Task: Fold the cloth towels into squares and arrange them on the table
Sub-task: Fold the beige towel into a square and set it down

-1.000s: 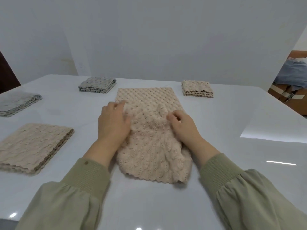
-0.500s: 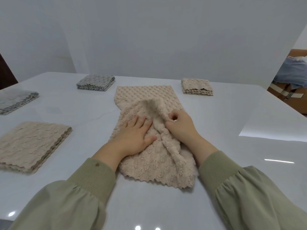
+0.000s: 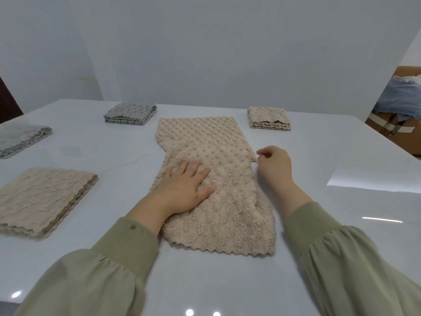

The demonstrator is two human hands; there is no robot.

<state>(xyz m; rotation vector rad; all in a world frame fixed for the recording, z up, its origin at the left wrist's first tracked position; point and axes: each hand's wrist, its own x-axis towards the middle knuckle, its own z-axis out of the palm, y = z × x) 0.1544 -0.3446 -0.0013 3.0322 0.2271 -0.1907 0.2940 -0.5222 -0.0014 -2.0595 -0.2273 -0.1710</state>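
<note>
A long beige bobbled towel lies lengthwise in the middle of the white table, its near half doubled over and thicker. My left hand lies flat on that near half, fingers spread, palm down. At the towel's right edge my right hand has its fingers curled, and its fingertips pinch a small tab of the edge. Folded squares lie around: a beige one at the back right, a grey one at the back left, a grey one at the far left, and a larger beige one at the near left.
A cardboard box with blue cloth on it stands beyond the table's right edge. A white wall runs behind the table. Bare tabletop shows to the right of the towel and along the near edge.
The raised bunch of cloth in the middle has been laid down flat. My right hand moved from the towel's centre out to its right edge. My left hand slid onto the near half.
</note>
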